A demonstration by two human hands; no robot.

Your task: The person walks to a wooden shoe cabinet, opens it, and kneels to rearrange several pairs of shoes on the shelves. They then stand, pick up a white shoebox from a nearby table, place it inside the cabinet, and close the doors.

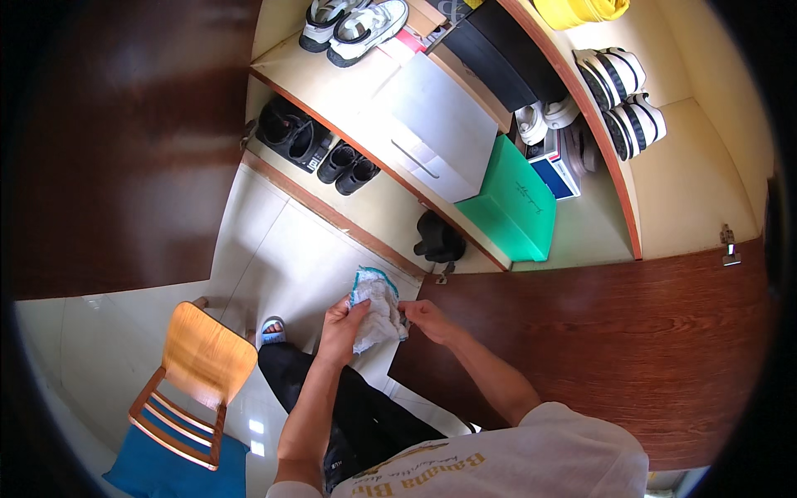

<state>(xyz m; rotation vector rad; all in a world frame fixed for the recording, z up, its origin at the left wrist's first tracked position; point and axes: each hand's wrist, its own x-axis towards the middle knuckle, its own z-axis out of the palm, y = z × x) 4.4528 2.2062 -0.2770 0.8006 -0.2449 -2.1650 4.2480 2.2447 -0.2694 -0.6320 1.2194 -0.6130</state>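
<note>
A white cloth with a teal edge hangs bunched between both hands. My left hand grips its left side, thumb on top. At the cloth's right edge, my right hand pinches it with the fingers curled in. Beyond the hands stands a shoe cabinet: on its lower shelf are black shoes and a dark object. The middle shelf holds a white box, a green box and white sneakers.
Dark wooden cabinet doors stand open at left and right. A wooden chair is at the lower left, by a blue cushion. Striped white shoes and a yellow item lie in the right compartment.
</note>
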